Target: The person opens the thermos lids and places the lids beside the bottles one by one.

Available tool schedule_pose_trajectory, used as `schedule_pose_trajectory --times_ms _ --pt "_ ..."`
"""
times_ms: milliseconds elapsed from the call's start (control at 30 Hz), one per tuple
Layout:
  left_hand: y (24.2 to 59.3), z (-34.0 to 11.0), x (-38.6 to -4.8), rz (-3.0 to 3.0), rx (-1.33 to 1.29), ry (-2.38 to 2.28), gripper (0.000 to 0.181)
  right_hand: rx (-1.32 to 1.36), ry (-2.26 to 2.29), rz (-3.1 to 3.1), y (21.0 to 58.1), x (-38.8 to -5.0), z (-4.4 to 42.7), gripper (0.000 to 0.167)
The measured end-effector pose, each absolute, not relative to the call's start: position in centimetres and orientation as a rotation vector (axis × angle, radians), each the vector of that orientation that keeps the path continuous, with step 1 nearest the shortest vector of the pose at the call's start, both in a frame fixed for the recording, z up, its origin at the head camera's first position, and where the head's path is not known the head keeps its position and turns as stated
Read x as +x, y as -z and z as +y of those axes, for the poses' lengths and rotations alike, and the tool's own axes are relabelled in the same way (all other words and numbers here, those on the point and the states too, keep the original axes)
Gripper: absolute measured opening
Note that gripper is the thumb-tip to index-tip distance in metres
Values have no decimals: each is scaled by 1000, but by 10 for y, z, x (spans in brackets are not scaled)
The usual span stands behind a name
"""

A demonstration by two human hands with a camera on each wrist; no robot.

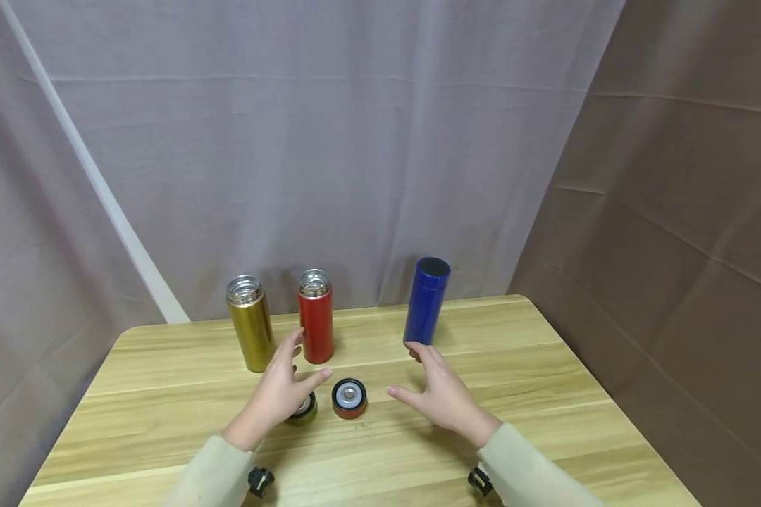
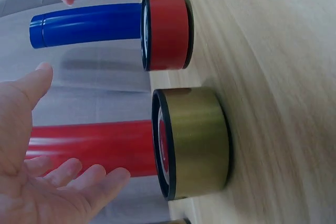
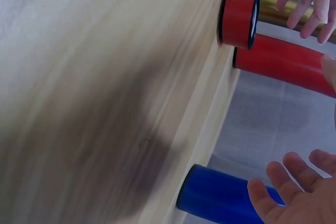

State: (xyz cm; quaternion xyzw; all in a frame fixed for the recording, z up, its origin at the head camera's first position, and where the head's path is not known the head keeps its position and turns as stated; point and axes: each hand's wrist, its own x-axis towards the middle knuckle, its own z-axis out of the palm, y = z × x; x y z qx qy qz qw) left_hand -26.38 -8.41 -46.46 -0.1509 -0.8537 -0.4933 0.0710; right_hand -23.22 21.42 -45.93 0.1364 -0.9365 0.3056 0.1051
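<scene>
My left hand hovers over the table with thumb and fingers spread, holding nothing. Beneath it, partly hidden, lies a gold lid, inner side up. A red lid, also inner side up, lies between the two hands. Behind the left hand stand a lidless red thermos and, to its left, a lidless gold thermos. My right hand is raised with fingers spread and holds nothing. Just beyond its fingertips stands a blue thermos with its lid on.
All of it stands on a light wood-grain table. Grey curtain hangs close behind the table's back edge, and a brownish one along the right side. Small black cameras are worn at the wrists.
</scene>
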Motion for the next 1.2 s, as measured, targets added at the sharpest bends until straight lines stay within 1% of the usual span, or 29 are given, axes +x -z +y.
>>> schedule_pose_trajectory --times_ms 167,400,600,833,1200 --pt "465 -79 -262 -2578 -481 1482 93 395 -881 -2743 456 -233 219 91" --pt "469 -71 -261 -2588 -538 1454 94 362 -900 -2720 452 -235 227 86" --pt "468 -63 -261 -2617 -562 1448 93 392 -886 -2687 449 -237 235 83" --pt "467 -49 -264 -2627 -600 1412 93 381 -900 -2667 442 -239 245 83" --pt "461 -19 -272 -2555 -656 1588 89 397 -1002 -2562 426 -251 254 82"
